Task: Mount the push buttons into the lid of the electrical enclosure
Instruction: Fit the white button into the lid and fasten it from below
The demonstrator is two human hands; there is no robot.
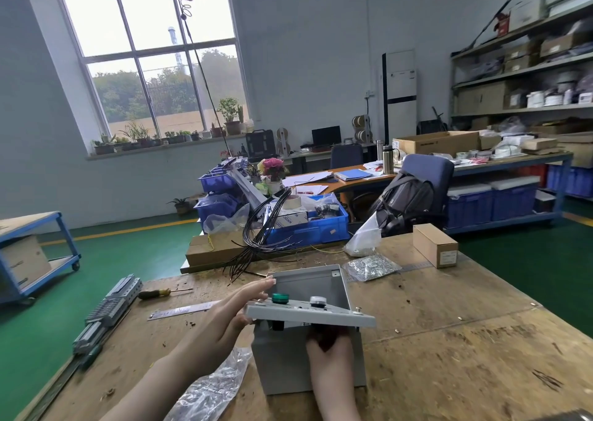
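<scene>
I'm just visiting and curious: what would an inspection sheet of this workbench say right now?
Surface: worn wooden bench, littered with scraps.
Job's things: grey enclosure; lid half open with green button and silver button.
Clutter: screwdriver, steel ruler, bag of hardware, cardboard box.
Hands: left hand holds the lid's edge; right hand reaches under the lid.
Cables: black wire bundle.
Surroundings: shelves, window.

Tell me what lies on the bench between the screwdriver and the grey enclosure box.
In the head view, a steel ruler lies between the screwdriver and the box, with the left hand crossing above.
</scene>
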